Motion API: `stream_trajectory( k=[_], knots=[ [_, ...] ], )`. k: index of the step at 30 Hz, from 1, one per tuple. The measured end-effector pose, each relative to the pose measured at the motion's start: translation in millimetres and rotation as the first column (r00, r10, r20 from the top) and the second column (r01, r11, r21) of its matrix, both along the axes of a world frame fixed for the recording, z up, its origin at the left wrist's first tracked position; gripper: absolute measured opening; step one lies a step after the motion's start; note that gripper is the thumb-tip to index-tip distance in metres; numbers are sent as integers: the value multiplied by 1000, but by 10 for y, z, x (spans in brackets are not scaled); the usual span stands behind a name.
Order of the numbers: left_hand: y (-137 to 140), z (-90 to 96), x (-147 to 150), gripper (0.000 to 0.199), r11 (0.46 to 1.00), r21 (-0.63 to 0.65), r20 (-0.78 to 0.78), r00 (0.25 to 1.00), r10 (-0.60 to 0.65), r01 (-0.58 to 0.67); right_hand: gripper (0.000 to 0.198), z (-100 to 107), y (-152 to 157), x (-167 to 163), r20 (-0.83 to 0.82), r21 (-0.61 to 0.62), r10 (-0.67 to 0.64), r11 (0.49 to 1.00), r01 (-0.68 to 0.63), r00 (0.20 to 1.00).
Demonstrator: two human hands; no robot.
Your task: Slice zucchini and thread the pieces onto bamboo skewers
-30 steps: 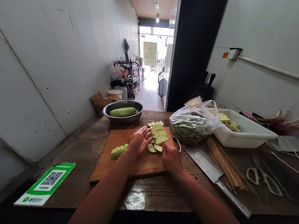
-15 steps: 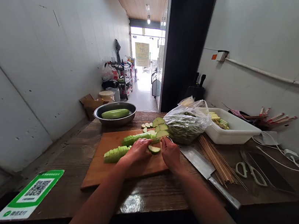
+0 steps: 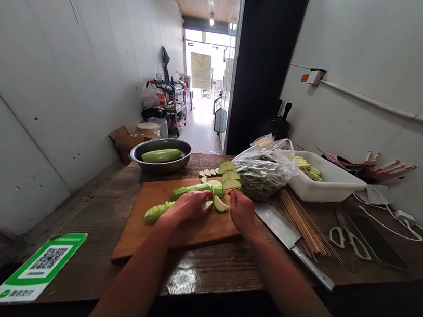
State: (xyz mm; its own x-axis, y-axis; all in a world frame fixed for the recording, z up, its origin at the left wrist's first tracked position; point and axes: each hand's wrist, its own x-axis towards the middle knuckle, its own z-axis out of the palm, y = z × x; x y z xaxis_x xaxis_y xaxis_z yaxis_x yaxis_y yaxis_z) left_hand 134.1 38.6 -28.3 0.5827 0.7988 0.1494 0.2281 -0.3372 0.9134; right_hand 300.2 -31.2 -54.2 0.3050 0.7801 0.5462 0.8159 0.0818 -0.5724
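My right hand (image 3: 241, 212) is closed in a pinch at the near end of a row of half-round zucchini slices (image 3: 229, 176), seemingly on a thin bamboo skewer mostly hidden by the fingers. To its left, my left hand (image 3: 188, 207) has its fingers together over the wooden cutting board (image 3: 127, 236), with a pale zucchini slice (image 3: 208, 204) at its fingertips. One loose slice (image 3: 221, 205) lies on the board between the hands. Two rows of sliced zucchini, the far row (image 3: 191, 189) and the near row (image 3: 153, 214), lie by my left hand, which partly covers them.
A steel bowl (image 3: 136, 157) holds a whole zucchini (image 3: 161, 155). Right of the board are a cleaver (image 3: 280, 226), bamboo skewers (image 3: 300, 223), scissors (image 3: 352, 244) and a phone (image 3: 378, 242). Behind stand a plastic bag of greens (image 3: 264, 174) and a white tub (image 3: 323, 191). A QR-code card (image 3: 42, 266) lies front left.
My left hand has shifted slightly left and now has a slice at its fingertips. The loose slice on the board shows more fully and lies tilted. The whole view has shifted slightly.
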Motion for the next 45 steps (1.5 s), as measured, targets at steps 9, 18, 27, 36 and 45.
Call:
stream_trajectory(
  k=[9,18,27,36,45],
  knots=[
    [114,-86,-80,48,901,354,-473,879,-61,252,32,-28,60,61,-112,43,14,999,-9,994],
    [40,11,-8,44,800,546,-541,834,109,250,34,-32,66,54,-131,93,62,994,-50,989],
    [69,6,-27,17,858,512,-393,898,196,37,30,-54,19,-50,-103,140,130,983,-116,986],
    [-174,159,231,32,830,-551,488,840,236,86,29,-60,-59,-242,-74,229,178,961,-157,981],
    [-200,78,278,15,717,-683,533,767,358,140,26,-137,-46,-300,-50,175,240,958,-229,969]
  ],
)
